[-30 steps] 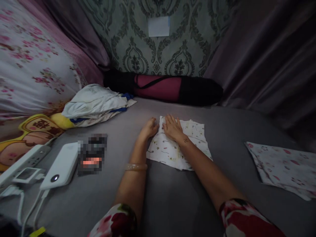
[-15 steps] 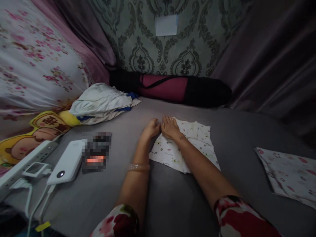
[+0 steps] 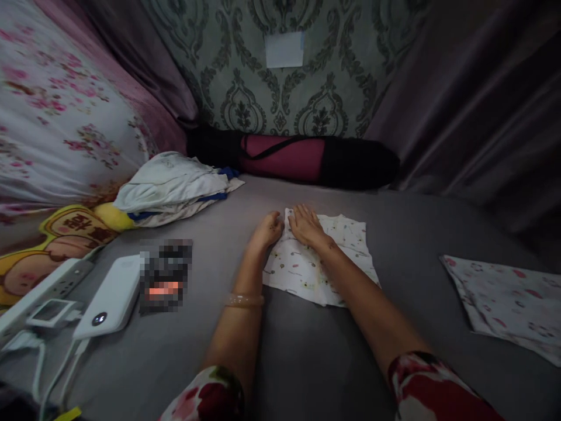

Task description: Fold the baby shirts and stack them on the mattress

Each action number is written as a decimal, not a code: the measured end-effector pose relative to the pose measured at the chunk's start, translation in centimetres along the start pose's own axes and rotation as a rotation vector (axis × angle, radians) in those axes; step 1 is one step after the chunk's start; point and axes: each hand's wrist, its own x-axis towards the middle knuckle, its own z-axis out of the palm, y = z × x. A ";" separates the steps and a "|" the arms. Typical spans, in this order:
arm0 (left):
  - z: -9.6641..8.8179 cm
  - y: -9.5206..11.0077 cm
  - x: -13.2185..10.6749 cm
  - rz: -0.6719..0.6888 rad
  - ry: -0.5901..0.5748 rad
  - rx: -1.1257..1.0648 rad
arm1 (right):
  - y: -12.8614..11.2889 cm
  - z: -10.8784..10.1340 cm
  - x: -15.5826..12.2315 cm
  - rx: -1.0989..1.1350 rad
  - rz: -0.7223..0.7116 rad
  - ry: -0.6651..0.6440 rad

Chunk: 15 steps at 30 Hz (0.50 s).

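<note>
A white garment or cloth with a small colored print [image 3: 302,266] lies spread on the grey sheet in front of me. My right hand [image 3: 307,225] rests flat on its far left part, fingers stretched out. Just beside the cloth's left edge is my left hand [image 3: 268,230], turned on its side with the fingers loosely bent and apart. It appears to hold nothing; whether it touches the edge, I cannot tell. A pale bangle [image 3: 244,300] circles my left forearm.
A folded white printed cloth [image 3: 508,298] lies at the right. On the left are a white power bank [image 3: 109,298], a power strip [image 3: 48,295], a blurred-out object [image 3: 164,275], a yellow cartoon cushion [image 3: 65,240] and heaped clothes [image 3: 175,187]. A black-and-pink long bag [image 3: 284,159] lines the wall.
My right hand has slid slightly right over the cloth, uncovering its far left corner. My left hand stays beside the edge. The whole view has shifted a little.
</note>
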 end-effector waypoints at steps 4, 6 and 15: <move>1.2 1.1 -0.2 0.058 -0.017 -0.042 | 1.3 0.1 -1.0 -0.059 0.019 0.005; 1.8 1.7 -0.3 0.092 -0.036 -0.049 | 1.4 0.6 -1.1 -0.074 0.005 0.006; 2.2 2.8 -0.9 0.202 -0.077 0.070 | 1.7 0.3 -1.0 -0.008 0.002 -0.024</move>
